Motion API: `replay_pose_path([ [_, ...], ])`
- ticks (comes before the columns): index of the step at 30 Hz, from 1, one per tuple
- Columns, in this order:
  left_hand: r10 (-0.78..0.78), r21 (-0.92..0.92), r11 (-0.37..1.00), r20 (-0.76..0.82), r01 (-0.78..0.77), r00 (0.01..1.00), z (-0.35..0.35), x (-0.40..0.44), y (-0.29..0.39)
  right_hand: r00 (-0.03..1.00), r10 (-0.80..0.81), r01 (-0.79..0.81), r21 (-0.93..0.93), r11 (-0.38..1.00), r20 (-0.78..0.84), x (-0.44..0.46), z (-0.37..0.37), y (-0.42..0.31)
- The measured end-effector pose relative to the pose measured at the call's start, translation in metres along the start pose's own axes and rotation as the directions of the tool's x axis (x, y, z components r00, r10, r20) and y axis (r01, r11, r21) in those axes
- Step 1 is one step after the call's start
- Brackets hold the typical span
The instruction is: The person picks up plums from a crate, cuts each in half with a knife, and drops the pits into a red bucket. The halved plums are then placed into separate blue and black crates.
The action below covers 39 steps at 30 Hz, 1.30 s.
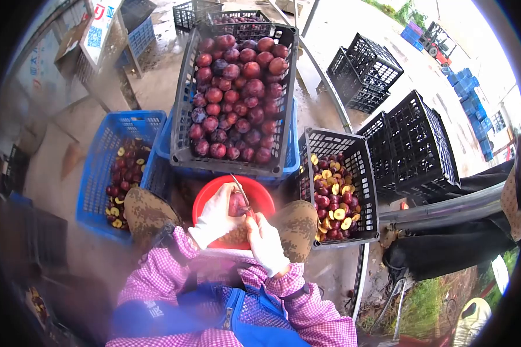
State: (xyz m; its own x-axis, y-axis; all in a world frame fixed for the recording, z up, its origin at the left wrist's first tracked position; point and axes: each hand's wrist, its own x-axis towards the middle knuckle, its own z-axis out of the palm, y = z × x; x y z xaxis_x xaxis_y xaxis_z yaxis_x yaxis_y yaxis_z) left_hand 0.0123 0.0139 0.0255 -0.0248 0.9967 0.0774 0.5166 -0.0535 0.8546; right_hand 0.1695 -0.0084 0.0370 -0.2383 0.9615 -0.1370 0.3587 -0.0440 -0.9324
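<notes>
A whole-looking plum point(237, 204) sits in my gloved left hand point(215, 216), its fingers wrapped round the fruit. My gloved right hand point(264, 242) grips a knife point(242, 191), and the blade lies against the plum, pointing up and left. Both hands are over a red bowl point(265, 198) between my knees. Small brownish pieces, perhaps pits, lie in the bowl point(200, 202), partly hidden by my hands. Just beyond it, a black crate point(182, 110) full of whole plums point(237, 98) rests on a blue crate point(295, 139).
At my right knee stands a black crate point(371, 196) of cut plums point(337, 199); at my left, a blue crate point(90, 173) holds more cut plums point(127, 173). Stacked black crates point(417, 144) rise at right. Another person's dark-clothed leg point(446, 248) is near the right edge.
</notes>
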Motion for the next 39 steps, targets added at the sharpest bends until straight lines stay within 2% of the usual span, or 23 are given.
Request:
replay_pose_path([
  [3,0.099,-0.037,0.994,0.007,-0.098,0.995,0.0,-0.006,-0.004,1.0,-0.016,0.013,-0.141,0.99,-0.02,-0.004,0.006,-0.001],
  [5,0.092,-0.078,0.993,-0.006,-0.093,0.996,0.003,-0.011,-0.008,0.985,-0.167,0.13,-0.463,0.877,-0.039,-0.008,0.009,-0.002],
  [9,0.025,-0.053,0.998,-0.05,-0.028,0.998,0.012,-0.026,-0.02,0.963,-0.27,0.216,-0.607,0.765,0.002,-0.008,0.02,0.02],
  [12,0.047,-0.008,0.999,-0.095,-0.048,0.994,0.016,-0.032,-0.025,0.98,-0.201,0.157,-0.61,0.777,-0.004,-0.009,0.032,0.03],
  [14,0.036,-0.019,0.999,-0.082,-0.037,0.996,0.017,-0.034,-0.026,0.982,-0.191,0.154,-0.541,0.827,-0.012,-0.011,0.038,0.041],
  [16,0.024,-0.023,0.999,-0.059,-0.025,0.998,0.016,-0.038,-0.025,0.976,-0.208,0.191,-0.221,0.956,-0.059,-0.011,0.047,0.059],
  [17,0.036,-0.033,0.999,-0.056,-0.038,0.998,0.015,-0.036,-0.022,0.976,-0.208,0.191,-0.218,0.957,-0.06,-0.011,0.048,0.059],
  [19,0.049,-0.045,0.998,-0.048,-0.051,0.998,0.014,-0.033,-0.02,0.997,0.025,-0.045,0.279,0.959,0.074,-0.012,0.048,0.059],
  [20,0.078,0.033,0.996,-0.002,-0.078,0.997,0.013,-0.031,-0.021,0.997,0.028,-0.047,0.278,0.959,0.072,-0.013,0.037,0.048],
  [21,0.104,0.111,0.988,0.046,-0.109,0.993,0.011,-0.03,-0.022,0.893,0.254,-0.435,0.565,0.701,0.371,-0.015,0.019,0.026],
  [22,0.105,0.112,0.988,0.045,-0.11,0.993,0.009,-0.028,-0.024,0.667,0.293,-0.745,0.616,0.257,0.685,-0.016,0.004,0.011],
  [23,0.079,-0.01,0.997,0.034,-0.078,0.996,0.007,-0.025,-0.028,0.676,0.117,-0.735,0.653,0.182,0.728,-0.025,-0.002,0.012],
  [24,0.047,-0.134,0.99,0.021,-0.044,0.999,0.006,-0.022,-0.035,0.695,0.066,-0.716,0.679,0.161,0.716,-0.034,-0.009,-0.005],
  [25,-0.09,-0.396,0.91,0.1,0.123,0.991,0.008,-0.022,-0.058,0.712,0.115,-0.695,0.672,0.256,0.692,-0.035,-0.014,-0.016],
  [26,-0.185,-0.539,0.803,0.184,0.256,0.965,0.0,-0.024,-0.048,0.736,0.162,-0.667,0.663,0.339,0.657,-0.036,-0.016,-0.022],
  [27,-0.234,-0.71,0.614,0.252,0.344,0.939,0.0,-0.026,-0.046,0.874,0.161,-0.44,0.606,0.662,0.459,-0.036,-0.008,-0.009],
  [28,-0.26,-0.829,0.381,0.328,0.409,0.908,0.001,-0.027,-0.044,0.965,0.07,-0.173,0.413,0.894,0.253,-0.034,0.002,0.011],
  [29,-0.255,-0.828,0.383,0.331,0.41,0.908,0.002,-0.027,-0.041,0.998,-0.022,0.018,0.065,0.998,0.058,-0.032,0.009,0.018],
  [30,-0.24,-0.862,0.276,0.366,0.425,0.899,0.001,-0.028,-0.039,0.998,-0.023,0.02,0.064,0.998,0.055,-0.034,0.007,0.024],
  [31,-0.224,-0.884,0.163,0.399,0.437,0.889,0.001,-0.029,-0.037,0.997,-0.014,0.023,-0.113,0.993,0.078,-0.036,0.005,0.029],
  [32,-0.229,-0.884,0.162,0.398,0.438,0.888,0.0,-0.03,-0.034,0.995,0.001,0.028,-0.284,0.958,0.101,-0.038,0.004,0.027],
  [34,-0.231,-0.887,0.16,0.393,0.434,0.89,-0.001,-0.03,-0.027,0.993,0.051,-0.015,-0.327,0.945,0.104,-0.039,0.003,0.025],
  [39,-0.251,-0.893,0.171,0.369,0.416,0.895,0.005,-0.034,-0.027,0.997,-0.057,0.079,-0.472,0.878,0.061,-0.041,0.005,0.035],
])
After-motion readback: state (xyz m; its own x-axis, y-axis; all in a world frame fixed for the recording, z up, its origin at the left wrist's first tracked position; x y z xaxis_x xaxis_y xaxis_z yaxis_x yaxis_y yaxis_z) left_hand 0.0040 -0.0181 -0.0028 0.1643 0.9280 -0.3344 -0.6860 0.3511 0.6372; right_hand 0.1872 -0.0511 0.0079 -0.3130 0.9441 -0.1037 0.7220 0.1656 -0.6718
